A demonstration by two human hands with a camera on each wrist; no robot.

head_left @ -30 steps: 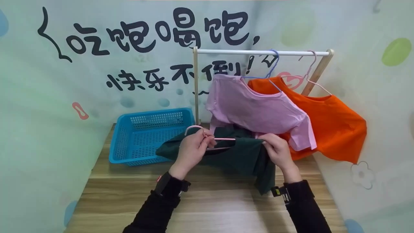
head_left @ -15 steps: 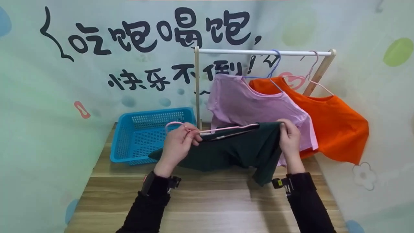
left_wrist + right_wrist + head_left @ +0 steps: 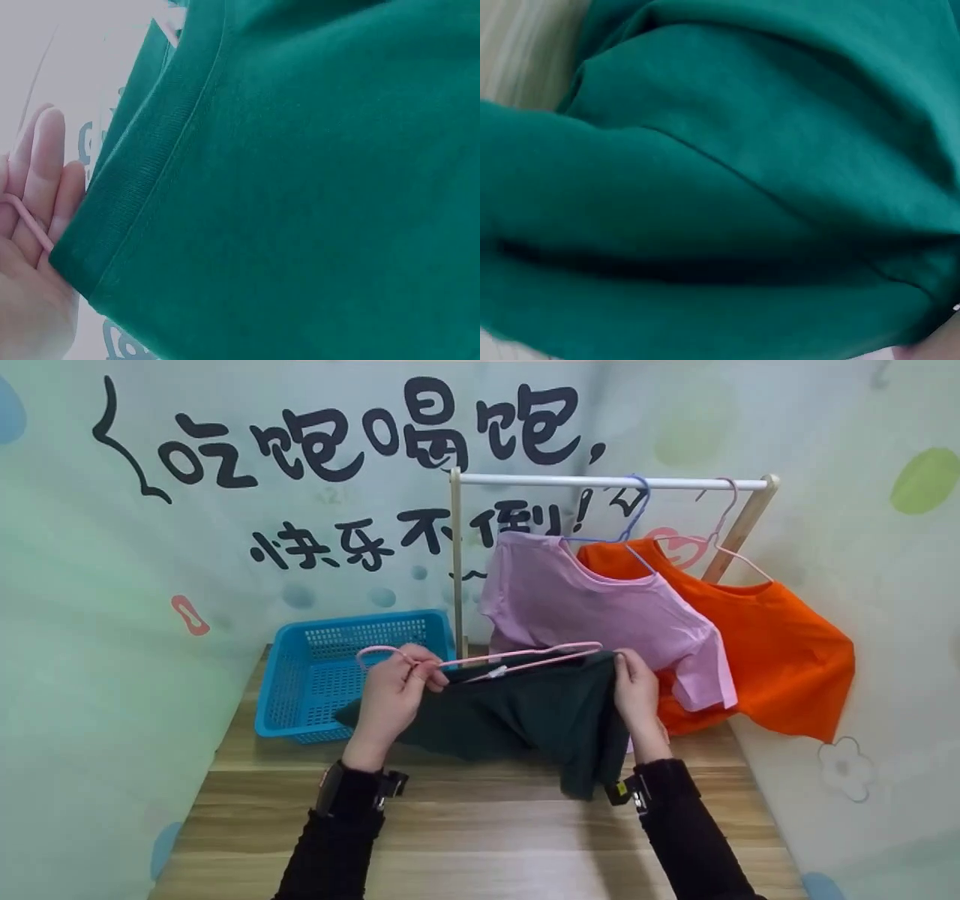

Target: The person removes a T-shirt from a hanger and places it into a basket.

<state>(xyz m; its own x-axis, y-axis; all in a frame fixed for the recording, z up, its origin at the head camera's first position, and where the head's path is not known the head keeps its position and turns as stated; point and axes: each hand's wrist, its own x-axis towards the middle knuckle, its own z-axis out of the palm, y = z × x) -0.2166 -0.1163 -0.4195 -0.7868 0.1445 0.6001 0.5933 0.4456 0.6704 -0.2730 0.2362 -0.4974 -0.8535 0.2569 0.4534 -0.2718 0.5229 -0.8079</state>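
Note:
My left hand (image 3: 391, 686) holds a pink clothes hanger (image 3: 517, 655) near its hook. The hanger's right end shows above the neckline of a dark green T-shirt (image 3: 487, 724), while its left part is hidden by cloth and hand. My right hand (image 3: 636, 686) pinches the shirt's right shoulder, and a sleeve hangs below. In the left wrist view the hanger wire (image 3: 31, 225) crosses the fingers beside the ribbed collar (image 3: 139, 180). Green cloth (image 3: 705, 187) fills most of the right wrist view, with only a bit of the hand (image 3: 934, 346) in the corner.
A blue plastic basket (image 3: 268, 682) stands at the left of the wooden table (image 3: 480, 840). Behind the hands is a rack with a white rail (image 3: 540, 480). A lilac T-shirt (image 3: 570, 585) on a blue hanger and an orange T-shirt (image 3: 787, 660) on a pink one hang from it.
The left hand has moved left with the hanger. The right hand rose rightward with the shoulder, then came back left and down. The hanger's right end has come out of the neckline.

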